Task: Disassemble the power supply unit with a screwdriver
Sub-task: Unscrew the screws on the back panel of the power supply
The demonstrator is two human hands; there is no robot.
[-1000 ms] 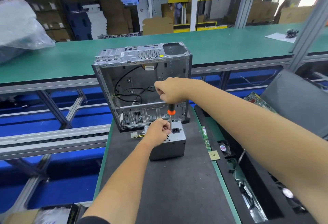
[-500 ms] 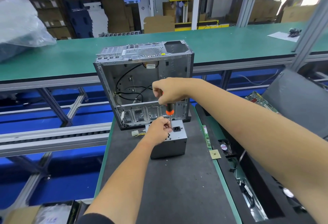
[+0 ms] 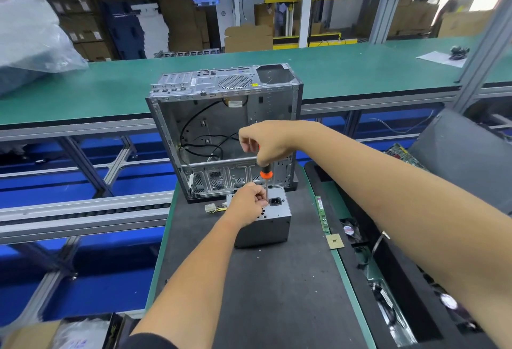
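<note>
A grey metal power supply unit (image 3: 273, 224) stands on the dark mat, its socket face turned up. My right hand (image 3: 266, 141) grips the black and orange handle of a screwdriver (image 3: 266, 175), held upright with its shaft pointing down onto the unit's top face. My left hand (image 3: 248, 204) rests on the unit's top left and pinches the shaft near the tip. The tip itself is hidden by my fingers. A white connector with yellow wires (image 3: 212, 208) sticks out to the unit's left.
An open, emptied computer case (image 3: 224, 132) stands just behind the unit. A RAM stick (image 3: 322, 214) and a CPU chip (image 3: 334, 241) lie at the mat's right edge. A black tray with fans and parts (image 3: 388, 287) runs along the right. A green conveyor bench (image 3: 346, 71) lies beyond.
Both hands stay on the screwdriver and the unit. The right hand has turned slightly on the handle; the view has shifted a little.
</note>
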